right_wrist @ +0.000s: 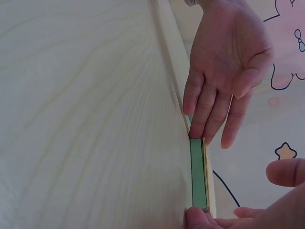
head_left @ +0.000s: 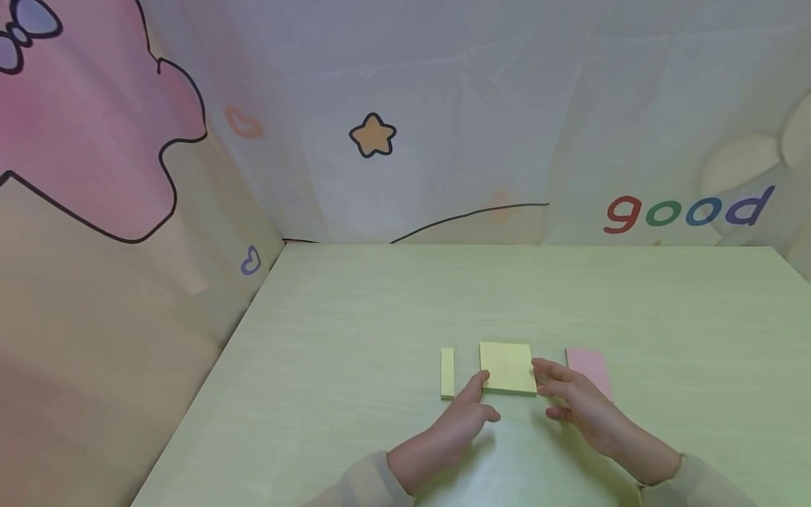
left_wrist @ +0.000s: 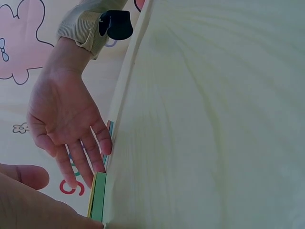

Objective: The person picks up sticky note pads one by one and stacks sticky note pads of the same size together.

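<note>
A square pad of yellow sticky notes [head_left: 508, 367] lies flat on the table. The wrist views show a thicker green layer [right_wrist: 197, 174] beneath its thin yellow top. At the pad's left edge are the fingertips of my left hand [head_left: 457, 424], its thumb held apart. My right hand [head_left: 588, 410] is on the opposite side, with fairly straight fingers reaching the right edge. Just left of the left hand is a narrow yellow pad [head_left: 447, 373]. Partly behind the right hand lies a pink pad [head_left: 588, 366].
The pale wood-look table [head_left: 355, 317] ends at a printed cloth backdrop [head_left: 443, 141] at the back and left. The cloth bears a star [head_left: 372, 135], hearts and coloured letters.
</note>
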The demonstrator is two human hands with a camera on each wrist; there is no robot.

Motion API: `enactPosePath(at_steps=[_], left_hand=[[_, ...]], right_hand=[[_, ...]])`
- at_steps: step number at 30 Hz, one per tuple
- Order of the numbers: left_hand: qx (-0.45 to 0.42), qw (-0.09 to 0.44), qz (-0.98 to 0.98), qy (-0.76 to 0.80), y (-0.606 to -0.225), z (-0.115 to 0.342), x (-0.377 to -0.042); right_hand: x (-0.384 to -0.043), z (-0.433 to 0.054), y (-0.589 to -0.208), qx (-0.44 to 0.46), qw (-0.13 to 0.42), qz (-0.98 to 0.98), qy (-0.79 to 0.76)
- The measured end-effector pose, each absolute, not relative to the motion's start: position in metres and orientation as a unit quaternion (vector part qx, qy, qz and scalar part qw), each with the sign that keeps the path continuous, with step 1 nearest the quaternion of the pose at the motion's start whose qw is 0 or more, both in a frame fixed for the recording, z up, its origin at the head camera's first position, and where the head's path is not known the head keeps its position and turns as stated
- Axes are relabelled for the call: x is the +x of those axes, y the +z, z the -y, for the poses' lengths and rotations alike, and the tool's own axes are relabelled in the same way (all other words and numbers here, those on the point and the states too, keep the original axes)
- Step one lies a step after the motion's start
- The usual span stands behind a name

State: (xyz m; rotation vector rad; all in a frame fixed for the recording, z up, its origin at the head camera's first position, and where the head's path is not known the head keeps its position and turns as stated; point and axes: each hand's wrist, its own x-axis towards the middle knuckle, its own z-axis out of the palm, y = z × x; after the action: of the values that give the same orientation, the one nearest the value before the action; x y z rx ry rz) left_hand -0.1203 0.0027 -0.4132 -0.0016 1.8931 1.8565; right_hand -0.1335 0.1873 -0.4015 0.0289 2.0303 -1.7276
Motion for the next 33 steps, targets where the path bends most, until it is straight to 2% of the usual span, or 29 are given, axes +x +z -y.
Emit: enactPosePath(at_steps=[19,26,33], left_hand=[[0.007,0.252,-0.698,0.67,-0.413,-0.002,-0.119],[-0.025,0.221,-0.707,0.671,-0.41,-0.004,-0.123],[-0.057,0.194,-0.699,0.686,-0.402,-0.008,-0.143]], right_hand=[[-0.133,-0.188,-0.4,0.005,0.24,-0.737,-0.632],[-0.139,-0.187,-0.397,0.018,0.23,-0.741,-0.631],[-0.154,-0.189,-0.394,0.027,0.213,-0.686,-0.695]])
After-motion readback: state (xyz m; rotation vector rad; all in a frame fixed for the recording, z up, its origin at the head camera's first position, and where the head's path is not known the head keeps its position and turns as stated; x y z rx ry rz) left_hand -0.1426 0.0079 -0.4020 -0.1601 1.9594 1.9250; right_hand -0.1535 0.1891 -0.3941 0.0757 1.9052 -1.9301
